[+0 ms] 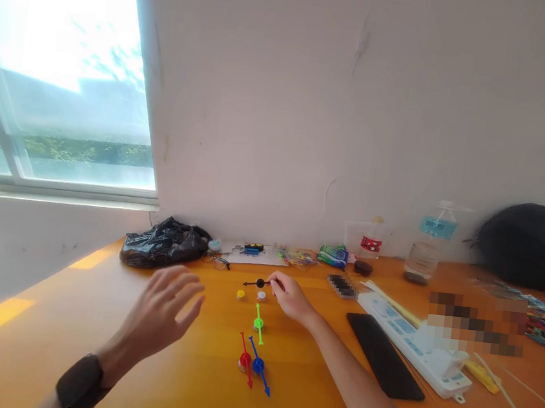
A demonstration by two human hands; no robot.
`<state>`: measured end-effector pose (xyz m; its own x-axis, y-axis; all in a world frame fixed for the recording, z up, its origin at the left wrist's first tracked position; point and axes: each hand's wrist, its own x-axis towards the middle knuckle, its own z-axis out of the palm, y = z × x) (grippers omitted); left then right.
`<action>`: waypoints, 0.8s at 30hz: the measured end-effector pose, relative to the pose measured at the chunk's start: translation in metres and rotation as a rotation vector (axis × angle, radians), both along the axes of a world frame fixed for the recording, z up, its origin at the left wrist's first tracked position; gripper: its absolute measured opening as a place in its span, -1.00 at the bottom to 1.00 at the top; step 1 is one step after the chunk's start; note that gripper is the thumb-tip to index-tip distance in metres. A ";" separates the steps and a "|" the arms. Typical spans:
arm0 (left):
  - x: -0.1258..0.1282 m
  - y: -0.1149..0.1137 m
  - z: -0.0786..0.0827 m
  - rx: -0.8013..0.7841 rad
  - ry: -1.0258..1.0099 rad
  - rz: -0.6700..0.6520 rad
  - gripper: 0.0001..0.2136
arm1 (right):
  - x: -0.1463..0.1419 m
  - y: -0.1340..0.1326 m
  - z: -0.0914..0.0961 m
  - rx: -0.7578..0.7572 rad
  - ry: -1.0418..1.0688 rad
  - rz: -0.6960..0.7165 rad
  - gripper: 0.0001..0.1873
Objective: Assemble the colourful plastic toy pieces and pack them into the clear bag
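Note:
My right hand (290,298) pinches one end of a black spinner arrow (260,284), held level above the table. Just below it stand a small yellow-topped piece (241,295) and a white-topped piece (261,296). Closer to me, a green spinner arrow (258,324) sits on its base. A red spinner arrow (245,361) and a blue spinner arrow (258,366) lie side by side nearest to me, also on small bases. My left hand (164,309), with a black watch on its wrist, hovers at the left, fingers apart and nothing in it.
A black plastic bag (166,243) and glasses (218,261) lie at the back left. Along the wall are a small green packet (333,256) and a water bottle (424,252). At the right, a white power strip (413,345) runs beside a flat black object (383,355).

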<state>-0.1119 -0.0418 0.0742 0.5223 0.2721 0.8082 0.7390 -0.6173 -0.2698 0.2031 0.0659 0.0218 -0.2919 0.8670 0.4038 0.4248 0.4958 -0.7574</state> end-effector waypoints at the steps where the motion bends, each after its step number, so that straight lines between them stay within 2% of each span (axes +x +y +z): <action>1: 0.017 0.010 -0.006 -0.040 0.055 -0.053 -0.84 | 0.000 0.000 0.000 0.012 -0.012 -0.004 -0.77; 4: 0.066 0.047 -0.023 -0.184 0.201 -0.194 -0.84 | 0.000 0.000 -0.001 0.051 -0.027 -0.013 -0.76; 6: 0.086 0.068 -0.030 -0.238 0.211 -0.189 -0.83 | -0.001 0.001 -0.003 0.075 -0.029 -0.016 -0.76; 8: 0.095 0.084 -0.035 -0.261 0.182 -0.173 -0.83 | -0.002 0.002 -0.005 0.110 -0.033 -0.022 -0.78; 12: 0.096 0.101 -0.047 -0.262 0.148 -0.135 -0.84 | -0.005 0.002 -0.009 0.186 -0.063 -0.034 -0.78; 19: 0.093 0.111 -0.067 -0.272 0.074 -0.105 -0.84 | -0.011 -0.003 -0.008 0.190 -0.044 -0.017 -0.77; 24: 0.088 0.112 -0.075 -0.494 -0.237 -0.213 -0.83 | -0.015 -0.003 -0.008 0.104 0.058 -0.010 -0.79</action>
